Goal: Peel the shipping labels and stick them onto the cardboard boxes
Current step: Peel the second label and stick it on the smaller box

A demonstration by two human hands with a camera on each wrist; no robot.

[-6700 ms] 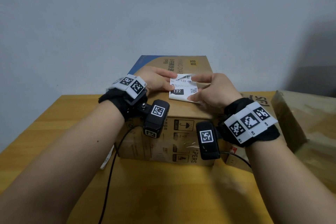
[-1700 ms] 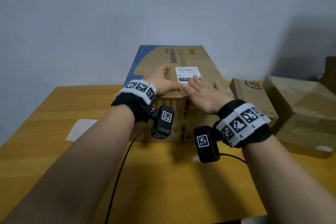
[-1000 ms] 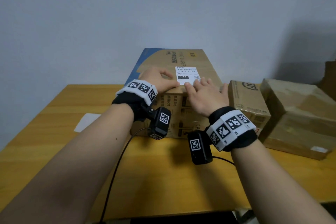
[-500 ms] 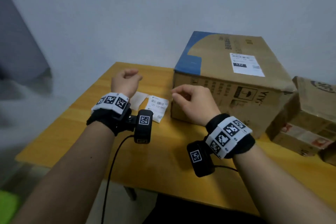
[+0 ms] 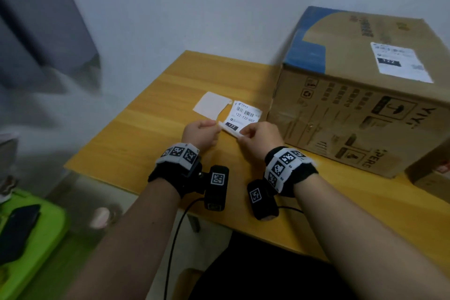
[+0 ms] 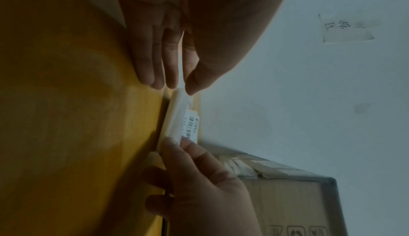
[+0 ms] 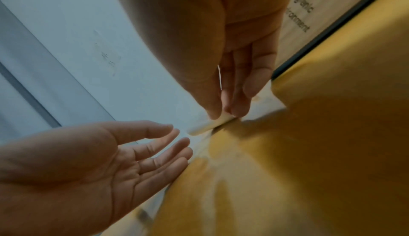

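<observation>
A printed shipping label (image 5: 244, 116) on its backing lies on the wooden table (image 5: 151, 143), left of the large cardboard box (image 5: 353, 114). My left hand (image 5: 215, 126) pinches its near left corner between thumb and fingertips (image 6: 180, 88). My right hand (image 5: 241, 133) pinches the near right corner (image 7: 223, 113) and lifts that edge a little. In the left wrist view the label (image 6: 177, 119) bows between both hands. Another label (image 5: 399, 61) is stuck flat on top of the box.
A blank white backing sheet (image 5: 211, 105) lies just behind the label. Smaller cardboard boxes (image 5: 431, 180) stand at the right edge. The table's left edge is close by. Below it sits a green stool (image 5: 36, 246) with a dark phone (image 5: 17, 231) on it.
Both hands left the label stuck on the large box, swung left and down to the table, and have taken hold of the loose label lying there.
</observation>
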